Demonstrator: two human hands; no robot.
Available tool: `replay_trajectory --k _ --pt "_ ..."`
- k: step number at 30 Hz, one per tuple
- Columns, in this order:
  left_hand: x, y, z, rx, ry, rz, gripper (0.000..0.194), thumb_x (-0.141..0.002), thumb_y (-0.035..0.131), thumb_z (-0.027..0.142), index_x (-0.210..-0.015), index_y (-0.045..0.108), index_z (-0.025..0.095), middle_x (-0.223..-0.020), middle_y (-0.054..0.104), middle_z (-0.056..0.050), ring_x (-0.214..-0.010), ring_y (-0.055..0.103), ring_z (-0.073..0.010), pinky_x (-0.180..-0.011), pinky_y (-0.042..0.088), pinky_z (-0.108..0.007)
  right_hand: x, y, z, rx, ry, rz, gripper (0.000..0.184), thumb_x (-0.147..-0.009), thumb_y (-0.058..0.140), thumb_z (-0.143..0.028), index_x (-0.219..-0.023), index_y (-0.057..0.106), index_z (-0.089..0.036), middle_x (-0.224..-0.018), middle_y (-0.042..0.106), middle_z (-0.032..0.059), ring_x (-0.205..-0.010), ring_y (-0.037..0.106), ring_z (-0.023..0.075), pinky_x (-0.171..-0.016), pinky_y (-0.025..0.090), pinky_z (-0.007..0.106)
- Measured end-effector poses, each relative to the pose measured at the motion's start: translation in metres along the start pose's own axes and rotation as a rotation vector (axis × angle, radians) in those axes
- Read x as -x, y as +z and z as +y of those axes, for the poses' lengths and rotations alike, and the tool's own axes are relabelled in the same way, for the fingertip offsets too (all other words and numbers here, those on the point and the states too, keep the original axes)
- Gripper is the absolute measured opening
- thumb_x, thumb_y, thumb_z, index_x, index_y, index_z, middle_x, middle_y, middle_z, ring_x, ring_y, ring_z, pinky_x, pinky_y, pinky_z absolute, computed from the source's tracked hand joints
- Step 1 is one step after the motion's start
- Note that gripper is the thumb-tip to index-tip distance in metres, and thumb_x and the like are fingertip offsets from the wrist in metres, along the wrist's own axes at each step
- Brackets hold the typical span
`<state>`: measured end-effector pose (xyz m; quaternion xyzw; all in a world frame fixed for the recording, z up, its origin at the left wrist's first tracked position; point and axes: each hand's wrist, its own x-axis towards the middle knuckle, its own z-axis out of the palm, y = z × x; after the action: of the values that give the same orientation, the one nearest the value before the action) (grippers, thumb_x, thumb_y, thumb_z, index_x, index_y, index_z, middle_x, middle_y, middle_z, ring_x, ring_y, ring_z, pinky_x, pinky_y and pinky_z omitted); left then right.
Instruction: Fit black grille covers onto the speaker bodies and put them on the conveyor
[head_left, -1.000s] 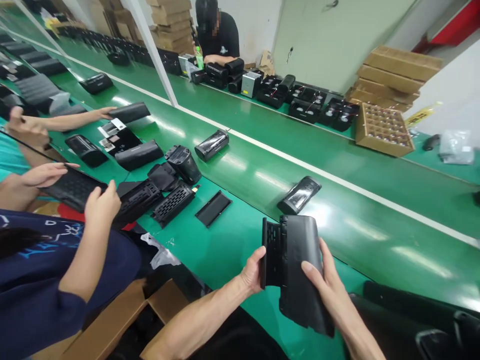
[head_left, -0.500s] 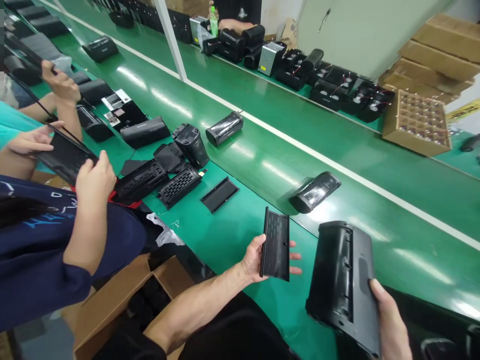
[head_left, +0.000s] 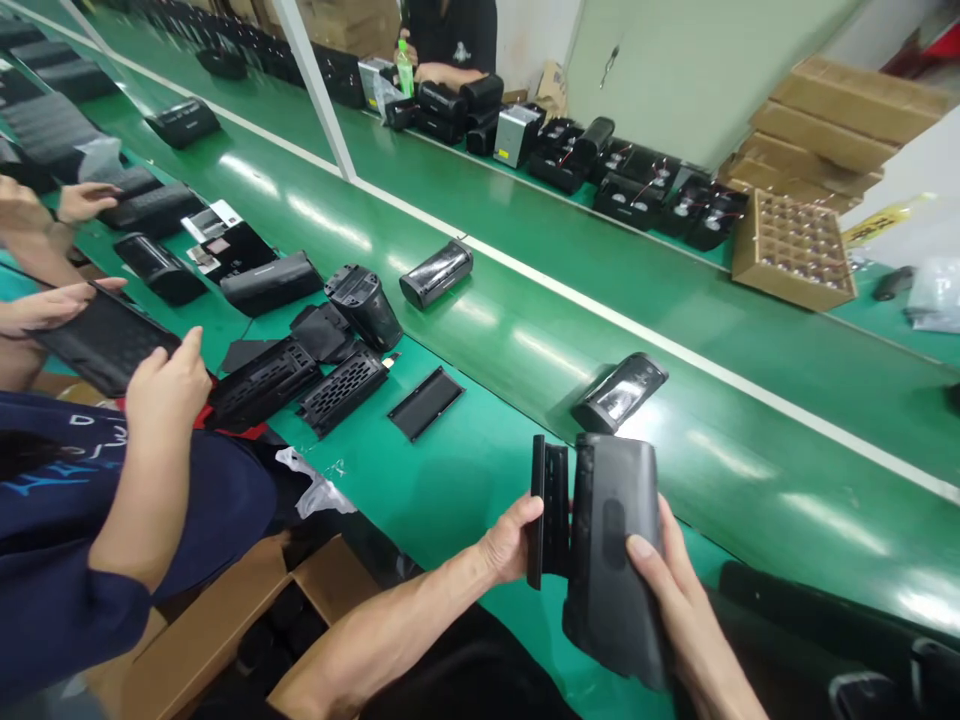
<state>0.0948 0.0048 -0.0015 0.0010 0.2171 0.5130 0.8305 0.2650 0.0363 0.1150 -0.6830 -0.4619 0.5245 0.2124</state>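
Note:
My left hand [head_left: 510, 537] grips a flat black slotted panel [head_left: 547, 510], held upright on its edge. My right hand [head_left: 671, 590] is wrapped round a black rounded speaker housing [head_left: 613, 545], thumb on its front. Panel and housing are pressed side by side in front of me, above the near edge of the green conveyor belt [head_left: 525, 330]. A black speaker body [head_left: 621, 392] lies on the belt just beyond them.
A co-worker on my left, in a dark blue sleeve [head_left: 75, 520], holds a black grille [head_left: 105, 340]. Black perforated parts [head_left: 341, 390], a flat panel [head_left: 425, 402] and speaker bodies [head_left: 436, 273] lie on the belt. An open cardboard box [head_left: 225, 630] sits below. Another person [head_left: 450, 40] works at the far side.
Half a second ago my hands were apart, with the panel and the housing separate. Now they have come together and the panel rests against the housing's side.

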Motion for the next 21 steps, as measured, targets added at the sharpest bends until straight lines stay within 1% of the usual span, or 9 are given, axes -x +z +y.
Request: replay_trajectory --k 1,2,3,6,9,11,15,18,21 --pt "-0.001 0.002 -0.001 -0.016 0.035 0.012 0.071 -0.079 0.081 0.058 -0.132 0.069 0.012 -0.117 0.078 -0.019 -0.113 0.072 -0.0381 -0.100 0.052 -0.048 -0.001 0.003 -0.001 0.051 0.015 0.006 0.097 -0.089 0.058 -0.077 -0.169 0.024 -0.034 -0.168 0.044 0.0080 -0.147 0.048 0.0406 -0.118 0.040 0.056" --pt "-0.001 0.004 -0.002 -0.034 0.067 0.014 0.071 -0.078 0.082 0.056 -0.134 0.068 0.013 -0.118 0.077 -0.019 -0.111 0.073 -0.0371 -0.100 0.052 -0.047 -0.003 0.005 -0.002 0.085 0.036 -0.001 0.099 -0.088 0.058 -0.079 -0.169 0.022 -0.035 -0.169 0.042 0.0077 -0.149 0.046 0.0402 -0.120 0.037 0.055" --pt "-0.002 0.006 -0.002 -0.053 0.089 0.006 0.072 -0.078 0.083 0.055 -0.136 0.067 0.014 -0.121 0.076 -0.019 -0.112 0.073 -0.0365 -0.100 0.053 -0.046 -0.005 0.007 -0.002 0.115 0.043 -0.010 0.101 -0.088 0.057 -0.080 -0.170 0.021 -0.035 -0.168 0.043 0.0083 -0.148 0.047 0.0401 -0.121 0.037 0.055" --pt "-0.004 0.010 -0.002 -0.094 0.115 -0.034 0.078 -0.075 0.085 0.057 -0.139 0.065 0.016 -0.128 0.074 -0.019 -0.118 0.070 -0.0366 -0.100 0.053 -0.044 -0.009 0.012 -0.003 0.180 0.019 -0.018 0.103 -0.088 0.055 -0.082 -0.170 0.019 -0.032 -0.166 0.046 0.0102 -0.145 0.050 0.0405 -0.119 0.039 0.053" --pt "-0.006 0.012 -0.003 -0.107 0.119 -0.060 0.081 -0.074 0.086 0.057 -0.141 0.064 0.017 -0.132 0.072 -0.019 -0.124 0.067 -0.0384 -0.105 0.052 -0.047 -0.011 0.014 -0.004 0.204 0.011 -0.009 0.103 -0.088 0.054 -0.082 -0.170 0.020 -0.030 -0.164 0.048 0.0110 -0.142 0.054 0.0401 -0.117 0.041 0.050" --pt "-0.007 0.012 -0.004 -0.107 0.124 -0.052 0.080 -0.073 0.086 0.057 -0.140 0.065 0.017 -0.131 0.072 -0.019 -0.125 0.066 -0.0406 -0.107 0.050 -0.051 -0.011 0.015 -0.004 0.214 0.017 -0.009 0.104 -0.088 0.053 -0.082 -0.171 0.018 -0.030 -0.162 0.051 0.0118 -0.141 0.055 0.0402 -0.116 0.042 0.050" --pt "-0.008 0.012 -0.005 -0.112 0.120 -0.016 0.072 -0.074 0.085 0.056 -0.134 0.069 0.021 -0.125 0.075 -0.016 -0.125 0.066 -0.0429 -0.110 0.047 -0.055 -0.014 0.016 -0.003 0.208 0.015 -0.011 0.107 -0.087 0.055 -0.082 -0.171 0.016 -0.028 -0.163 0.050 0.0124 -0.146 0.049 0.0400 -0.119 0.039 0.050" --pt "-0.008 0.010 -0.004 -0.106 0.090 -0.010 0.076 -0.070 0.089 0.056 -0.133 0.068 0.018 -0.124 0.075 -0.018 -0.122 0.067 -0.0420 -0.111 0.047 -0.056 -0.017 0.016 0.001 0.203 0.008 -0.003 0.106 -0.088 0.056 -0.081 -0.171 0.018 -0.027 -0.162 0.050 0.0120 -0.150 0.044 0.0395 -0.121 0.036 0.050" --pt "-0.009 0.006 -0.003 -0.096 0.047 -0.018 0.079 -0.070 0.091 0.056 -0.134 0.067 0.017 -0.125 0.074 -0.020 -0.121 0.069 -0.0393 -0.109 0.048 -0.053 -0.019 0.017 0.007 0.214 0.008 0.007 0.108 -0.086 0.057 -0.082 -0.171 0.020 -0.026 -0.162 0.051 0.0125 -0.152 0.041 0.0395 -0.122 0.034 0.051"
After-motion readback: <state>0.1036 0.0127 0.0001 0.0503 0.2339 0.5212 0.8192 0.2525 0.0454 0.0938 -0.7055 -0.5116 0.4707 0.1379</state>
